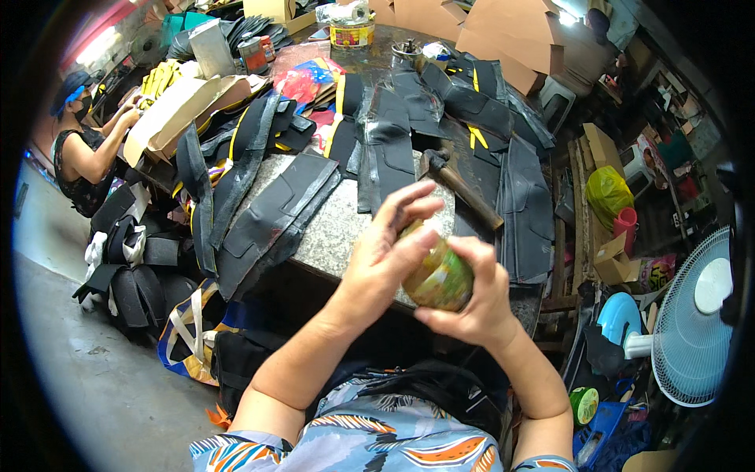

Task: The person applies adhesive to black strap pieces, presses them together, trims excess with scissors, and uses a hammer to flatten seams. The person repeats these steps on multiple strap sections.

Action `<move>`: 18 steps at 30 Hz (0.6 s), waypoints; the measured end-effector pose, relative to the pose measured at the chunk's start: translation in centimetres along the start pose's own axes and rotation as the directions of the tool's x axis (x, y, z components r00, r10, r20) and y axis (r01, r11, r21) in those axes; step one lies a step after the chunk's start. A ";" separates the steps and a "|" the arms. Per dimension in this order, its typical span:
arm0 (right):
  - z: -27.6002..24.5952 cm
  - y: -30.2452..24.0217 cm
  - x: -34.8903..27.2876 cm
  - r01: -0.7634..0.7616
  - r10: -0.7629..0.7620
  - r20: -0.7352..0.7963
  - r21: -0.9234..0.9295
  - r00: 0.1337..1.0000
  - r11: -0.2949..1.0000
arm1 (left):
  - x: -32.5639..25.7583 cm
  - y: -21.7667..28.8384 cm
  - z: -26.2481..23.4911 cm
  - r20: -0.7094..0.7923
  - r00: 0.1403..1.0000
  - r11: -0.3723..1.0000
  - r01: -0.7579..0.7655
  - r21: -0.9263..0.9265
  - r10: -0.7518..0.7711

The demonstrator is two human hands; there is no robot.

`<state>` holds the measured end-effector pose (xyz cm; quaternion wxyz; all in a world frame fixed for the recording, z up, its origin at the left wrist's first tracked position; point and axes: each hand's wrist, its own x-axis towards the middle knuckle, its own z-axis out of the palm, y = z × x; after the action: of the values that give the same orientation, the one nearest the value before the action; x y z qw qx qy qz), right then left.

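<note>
Right hand (472, 295) cups a round, glossy green-yellow tin (439, 277) from below; left hand (385, 252) curls over its top, fingers half bent (wooden-handled hammer (456, 182) just beyond, on speckled stone slab (346, 224)).

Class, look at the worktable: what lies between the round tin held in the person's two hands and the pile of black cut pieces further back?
In the head view, a hammer lies on the stone slab between the tin and the black cut pieces.
</note>
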<state>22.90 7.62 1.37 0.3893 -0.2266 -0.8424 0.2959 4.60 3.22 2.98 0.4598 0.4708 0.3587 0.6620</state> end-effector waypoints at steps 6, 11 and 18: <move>2.1 0.7 -1.8 -0.199 0.192 0.079 0.617 0.978 0.761 | -1.2 0.2 0.1 0.111 0.978 0.983 -0.175 -0.051 0.179; 2.1 0.9 -2.0 -0.361 0.308 0.250 0.850 0.918 0.384 | 0.4 -0.3 -1.4 0.321 0.886 0.942 -0.329 -0.069 0.333; 1.6 1.0 -1.1 -0.540 0.418 0.366 0.712 0.831 0.449 | 0.3 -2.4 -2.2 0.290 0.934 0.971 -0.163 -0.176 0.209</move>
<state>22.41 7.17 -0.70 0.2893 -0.2375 -0.5464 0.7492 3.11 4.17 0.21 0.4786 0.5640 0.1865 0.6466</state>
